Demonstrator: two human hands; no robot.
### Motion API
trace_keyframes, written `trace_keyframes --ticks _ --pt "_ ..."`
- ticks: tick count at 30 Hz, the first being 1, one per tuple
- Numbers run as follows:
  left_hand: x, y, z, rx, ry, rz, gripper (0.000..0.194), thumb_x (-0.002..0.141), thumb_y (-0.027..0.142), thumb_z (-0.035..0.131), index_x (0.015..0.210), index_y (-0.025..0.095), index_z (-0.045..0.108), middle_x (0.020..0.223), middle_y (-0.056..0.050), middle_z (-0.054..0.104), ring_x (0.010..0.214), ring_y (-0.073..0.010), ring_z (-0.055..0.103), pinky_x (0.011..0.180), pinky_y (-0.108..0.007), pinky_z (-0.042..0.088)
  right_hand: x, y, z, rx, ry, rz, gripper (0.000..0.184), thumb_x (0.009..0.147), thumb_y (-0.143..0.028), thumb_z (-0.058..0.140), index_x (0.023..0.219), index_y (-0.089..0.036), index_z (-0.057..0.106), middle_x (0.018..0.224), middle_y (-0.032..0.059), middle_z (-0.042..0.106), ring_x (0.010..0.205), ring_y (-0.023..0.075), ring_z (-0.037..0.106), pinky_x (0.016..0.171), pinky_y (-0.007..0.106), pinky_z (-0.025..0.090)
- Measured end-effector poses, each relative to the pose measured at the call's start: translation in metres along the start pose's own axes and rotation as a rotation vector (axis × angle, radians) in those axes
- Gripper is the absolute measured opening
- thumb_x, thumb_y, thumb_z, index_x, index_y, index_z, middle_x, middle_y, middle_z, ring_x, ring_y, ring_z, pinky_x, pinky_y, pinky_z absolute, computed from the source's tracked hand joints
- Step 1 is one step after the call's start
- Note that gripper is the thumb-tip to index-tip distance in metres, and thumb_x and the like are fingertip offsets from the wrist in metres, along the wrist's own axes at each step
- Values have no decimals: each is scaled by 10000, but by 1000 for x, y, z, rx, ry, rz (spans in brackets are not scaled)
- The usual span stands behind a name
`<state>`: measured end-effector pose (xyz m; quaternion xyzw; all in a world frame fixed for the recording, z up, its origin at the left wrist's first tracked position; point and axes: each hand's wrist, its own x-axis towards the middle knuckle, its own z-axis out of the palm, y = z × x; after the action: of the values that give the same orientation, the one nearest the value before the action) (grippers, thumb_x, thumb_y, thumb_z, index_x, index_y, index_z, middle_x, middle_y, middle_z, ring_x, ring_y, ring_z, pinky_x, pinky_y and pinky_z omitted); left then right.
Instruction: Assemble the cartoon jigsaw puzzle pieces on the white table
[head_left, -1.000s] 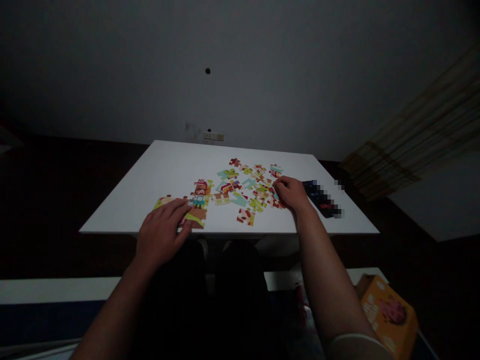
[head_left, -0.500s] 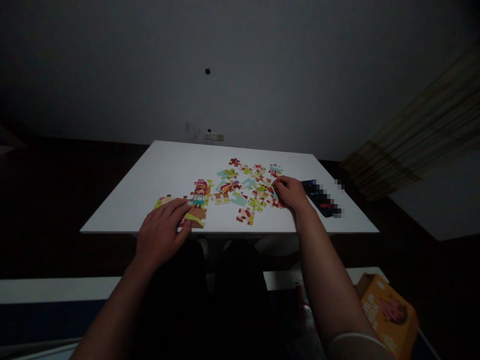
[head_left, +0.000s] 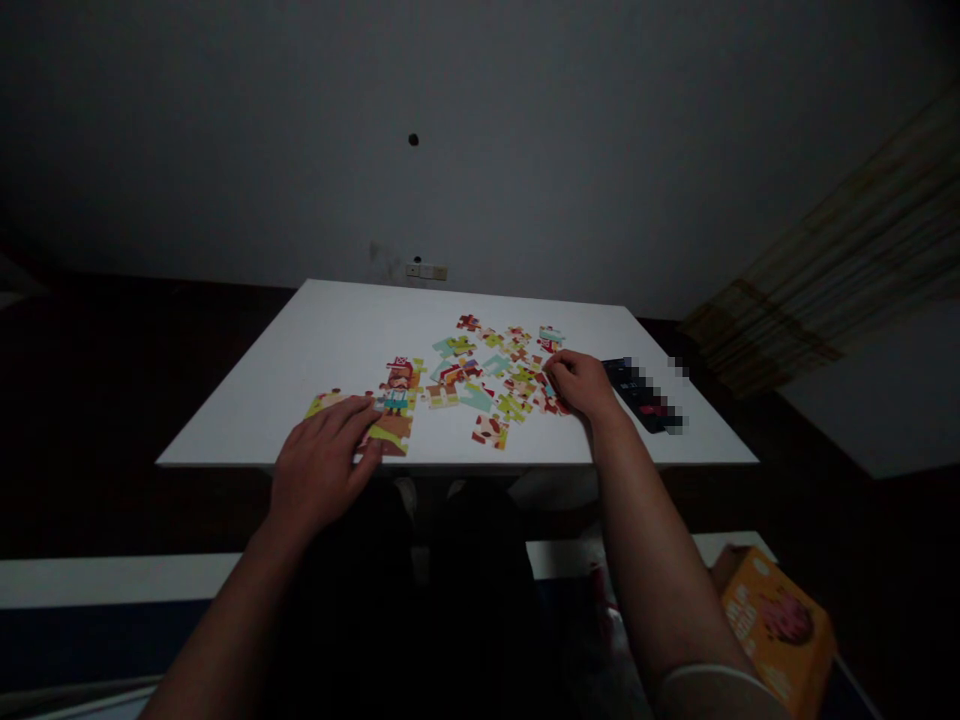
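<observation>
My left hand (head_left: 326, 450) lies flat on a joined part of a jigsaw puzzle (head_left: 396, 405), near the table's front edge. That part shows a figure in a red cap above brown and green ground; my palm and fingers cover some of it. To its right spreads a loose group of jigsaw pieces (head_left: 478, 397), some overlapping. My right hand (head_left: 581, 383) rests at the right edge of this group with its fingers curled down over pieces. Whether a piece is pinched between those fingertips is hidden. A spotted piece (head_left: 490, 431) lies nearest the front edge.
The white table (head_left: 255, 380) stands before a grey wall with a socket strip (head_left: 426, 271). Right of my right hand is a dark phone-like object (head_left: 641, 395), partly blurred out. An orange box (head_left: 780, 625) sits low at the right, beside my forearm.
Both hands stay in nearly the same places, and the puzzle pieces have not visibly moved. The whole view has shifted very slightly.
</observation>
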<state>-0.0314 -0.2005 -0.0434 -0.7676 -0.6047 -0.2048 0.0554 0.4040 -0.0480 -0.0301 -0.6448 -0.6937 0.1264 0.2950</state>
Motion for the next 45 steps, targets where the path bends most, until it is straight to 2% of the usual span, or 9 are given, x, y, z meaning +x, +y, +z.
trace_keyframes --ticks 10,17,28,34,45 --pt "-1 -1 1 -9 -2 -5 440 1117 415 513 1493 283 698 1630 -87 670 1462 -375 636 1141 -585 526 1 6 2 19 6 -19 266 948 -339 574 941 -262 828 946 62 844 924 289 766 855 379 560" --pt "0 -1 1 -6 4 0 439 1116 411 506 1482 267 701 1619 -92 677 1457 -373 641 1131 -588 531 0 2 1 13 -6 -16 253 947 -317 577 937 -263 824 948 54 841 946 284 768 879 376 560" --pt "0 1 1 -25 0 -11 438 1108 416 515 1481 286 705 1620 -86 676 1457 -377 637 1156 -599 519 -2 -2 -1 -1 -9 -2 262 947 -311 575 940 -261 832 893 53 829 885 288 757 822 375 550" --pt "-1 -1 2 -25 -5 -9 444 1101 412 531 1493 284 698 1628 -87 668 1459 -375 636 1149 -588 520 -2 -3 -1 2 -8 -26 264 952 -296 568 940 -257 829 941 68 837 924 294 760 854 378 547" --pt "0 0 1 -27 -5 -20 446 1096 414 533 1478 275 718 1623 -86 675 1451 -387 644 1142 -595 525 -2 -1 0 -4 -19 -21 286 953 -323 562 960 -249 837 947 67 844 841 281 737 826 377 551"
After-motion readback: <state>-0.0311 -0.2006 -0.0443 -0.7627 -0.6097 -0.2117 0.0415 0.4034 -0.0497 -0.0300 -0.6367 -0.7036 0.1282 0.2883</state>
